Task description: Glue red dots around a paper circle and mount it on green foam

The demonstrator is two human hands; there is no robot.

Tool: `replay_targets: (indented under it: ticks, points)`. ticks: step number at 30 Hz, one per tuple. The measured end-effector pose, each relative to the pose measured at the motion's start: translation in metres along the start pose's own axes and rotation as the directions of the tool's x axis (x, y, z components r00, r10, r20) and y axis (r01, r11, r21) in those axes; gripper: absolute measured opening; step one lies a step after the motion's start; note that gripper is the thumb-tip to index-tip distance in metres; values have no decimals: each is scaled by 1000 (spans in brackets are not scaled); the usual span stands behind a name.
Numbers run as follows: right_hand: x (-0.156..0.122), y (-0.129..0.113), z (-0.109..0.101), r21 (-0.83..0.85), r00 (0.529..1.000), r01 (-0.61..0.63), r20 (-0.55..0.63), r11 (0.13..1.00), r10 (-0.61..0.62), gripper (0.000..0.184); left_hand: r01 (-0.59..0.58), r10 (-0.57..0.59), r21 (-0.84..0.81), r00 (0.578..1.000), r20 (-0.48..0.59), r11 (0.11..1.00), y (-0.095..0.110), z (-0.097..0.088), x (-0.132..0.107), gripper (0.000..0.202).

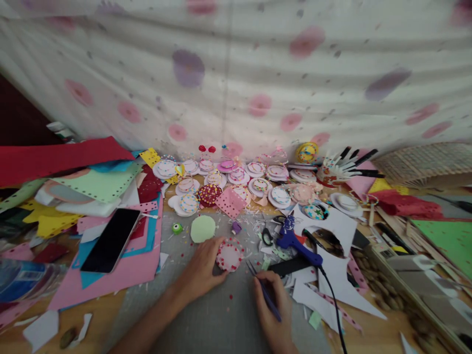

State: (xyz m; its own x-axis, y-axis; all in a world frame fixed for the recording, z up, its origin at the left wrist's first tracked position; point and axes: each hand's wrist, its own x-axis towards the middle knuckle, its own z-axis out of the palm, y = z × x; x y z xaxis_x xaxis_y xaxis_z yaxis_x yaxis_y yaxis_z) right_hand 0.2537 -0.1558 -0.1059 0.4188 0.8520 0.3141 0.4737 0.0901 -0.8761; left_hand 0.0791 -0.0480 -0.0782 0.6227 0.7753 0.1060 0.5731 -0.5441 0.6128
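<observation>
Because this red-starred pink disc over the grey mat looks light and easily crushed, my left hand holds just its rim while my right hand grips tweezers.

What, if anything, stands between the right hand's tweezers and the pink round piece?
Nothing visible: the tweezers in the right hand end just beside the pink round piece, with only grey mat showing between. The left hand holds its opposite side.

One pair of tweezers, one phone
</observation>
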Motion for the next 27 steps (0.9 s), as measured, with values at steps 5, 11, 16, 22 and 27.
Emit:
replay_targets:
  ticks: [5,11,16,22,27]
  points:
    - [2,-4,-1,17,1000,-17,-26,1000,18,10,43,-43,-59,999,5,997,-4,-8,3,68]
    - [1,-4,0,55,999,-45,-5,997,46,14,200,-206,-47,949,-238,979,-37,-38,16,61]
    - [-1,-6,3,86,990,-126,-45,988,130,18,263,-238,55,932,-273,963,-58,-41,22,60]
    - [1,1,1,26,999,-55,4,998,55,14,253,-233,47,938,-258,966,-58,-34,23,79]
    - [0,1,2,36,996,-83,-11,996,83,16,195,-186,30,963,-198,980,-56,-33,27,85]
